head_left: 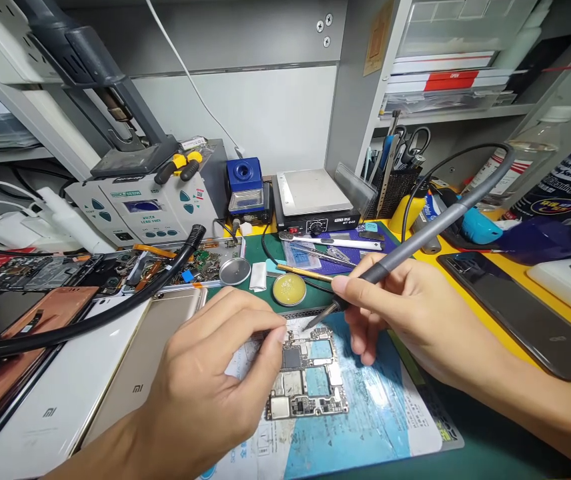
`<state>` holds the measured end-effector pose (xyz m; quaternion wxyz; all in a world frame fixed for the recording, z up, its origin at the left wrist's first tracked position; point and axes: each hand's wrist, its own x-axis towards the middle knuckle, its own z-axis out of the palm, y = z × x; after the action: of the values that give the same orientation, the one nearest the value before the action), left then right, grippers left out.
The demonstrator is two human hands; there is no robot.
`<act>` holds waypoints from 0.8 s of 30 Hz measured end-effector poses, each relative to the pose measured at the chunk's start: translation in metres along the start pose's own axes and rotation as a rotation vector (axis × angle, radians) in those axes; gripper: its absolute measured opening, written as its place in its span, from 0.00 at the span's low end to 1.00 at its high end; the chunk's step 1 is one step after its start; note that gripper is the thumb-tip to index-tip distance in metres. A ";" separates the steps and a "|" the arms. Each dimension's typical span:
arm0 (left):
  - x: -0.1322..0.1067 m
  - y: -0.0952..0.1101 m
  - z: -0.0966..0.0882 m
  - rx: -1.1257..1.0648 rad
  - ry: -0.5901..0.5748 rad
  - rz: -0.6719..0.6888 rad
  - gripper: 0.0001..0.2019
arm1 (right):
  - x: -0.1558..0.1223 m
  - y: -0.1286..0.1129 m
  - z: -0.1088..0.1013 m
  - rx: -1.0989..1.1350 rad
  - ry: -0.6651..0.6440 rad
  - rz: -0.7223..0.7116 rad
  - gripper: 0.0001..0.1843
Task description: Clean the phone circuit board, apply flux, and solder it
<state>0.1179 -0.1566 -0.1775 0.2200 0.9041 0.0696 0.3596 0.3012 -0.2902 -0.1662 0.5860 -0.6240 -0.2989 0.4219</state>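
Note:
My right hand [390, 300] grips a grey soldering iron [415, 230] like a pen, its dark tip slanting down to the top edge of a phone circuit board [315, 393]. The tip looks to be at or just above the board; I cannot tell if it touches. My left hand [220, 367] is closed in a pinch at the board's upper left, fingertips near the iron's tip. What lies between thumb and forefinger is too small to make out. This hand covers part of the board's left side. The board lies flat on a blue and white mat [375, 413].
Behind the board is an open tin of yellow paste [289, 290]. A black hose [165, 273] crosses from the left above several phones [55, 393]. A hot-air station [150, 207] and a hot plate [310, 193] stand at the back. A dark phone [515, 307] lies at right.

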 end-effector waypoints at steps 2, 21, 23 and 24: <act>0.000 0.000 0.000 0.003 0.001 0.000 0.08 | 0.000 0.001 -0.001 -0.003 -0.005 -0.003 0.18; -0.002 -0.002 0.002 0.003 -0.020 -0.023 0.09 | -0.004 0.000 0.003 -0.065 0.031 -0.073 0.17; -0.002 -0.003 0.002 -0.003 -0.024 -0.022 0.09 | -0.005 0.000 0.004 -0.078 0.046 -0.070 0.18; -0.002 -0.003 0.002 -0.004 -0.027 -0.023 0.09 | -0.005 0.000 0.005 -0.087 0.056 -0.070 0.18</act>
<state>0.1176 -0.1552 -0.1814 0.2266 0.9077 0.0763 0.3449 0.2942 -0.2923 -0.1652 0.5810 -0.6493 -0.3222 0.3702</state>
